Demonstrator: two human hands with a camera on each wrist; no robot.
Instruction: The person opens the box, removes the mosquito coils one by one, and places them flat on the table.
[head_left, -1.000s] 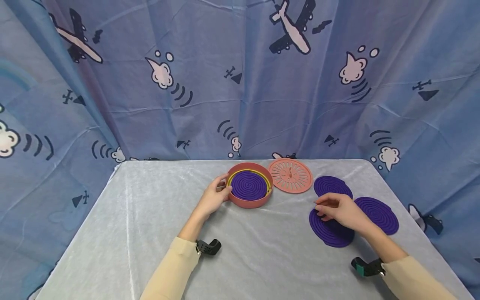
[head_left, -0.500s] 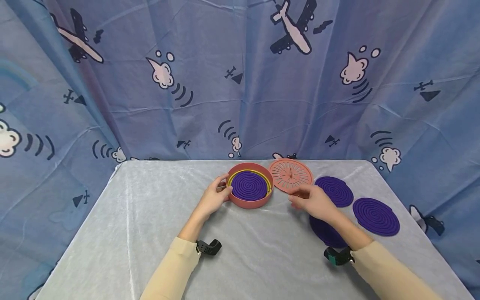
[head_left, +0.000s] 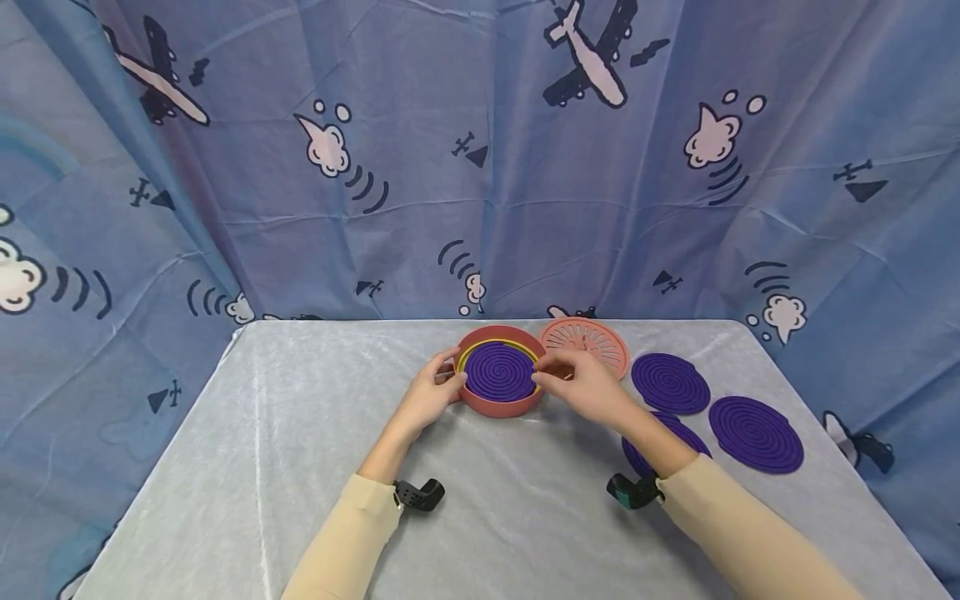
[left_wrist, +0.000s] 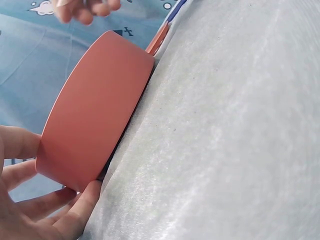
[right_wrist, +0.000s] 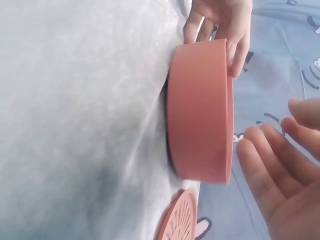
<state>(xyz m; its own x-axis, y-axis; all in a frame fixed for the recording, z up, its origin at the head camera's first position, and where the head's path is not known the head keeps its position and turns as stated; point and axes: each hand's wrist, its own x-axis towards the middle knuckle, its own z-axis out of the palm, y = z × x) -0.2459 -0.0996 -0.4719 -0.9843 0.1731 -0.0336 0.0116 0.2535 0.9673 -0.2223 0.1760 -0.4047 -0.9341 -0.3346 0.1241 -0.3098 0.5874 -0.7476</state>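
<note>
A round coral-red mosquito coil box [head_left: 501,409] stands at the back of the table. Inside lies a purple mosquito coil [head_left: 498,372] with a yellow ring [head_left: 489,341] showing around it. My left hand [head_left: 427,398] holds the box's left side, thumb near the rim and fingers lower on the wall in the left wrist view. My right hand [head_left: 588,392] is at the right rim, its fingers bent loosely; the right wrist view shows nothing between those fingers [right_wrist: 265,165] and a gap to the box [right_wrist: 200,110]. Contact with the coil cannot be told.
The slotted coral lid [head_left: 592,333] lies right behind the box, partly behind my right hand. Farther right are more purple coils: one behind [head_left: 670,383], another at the far right [head_left: 756,435], and a third coil [head_left: 687,432] partly under my right forearm. A patterned curtain [head_left: 480,167] hangs behind.
My right hand has moved left from above the loose coils to the box's right rim. My left hand and the box have stayed in place.
</note>
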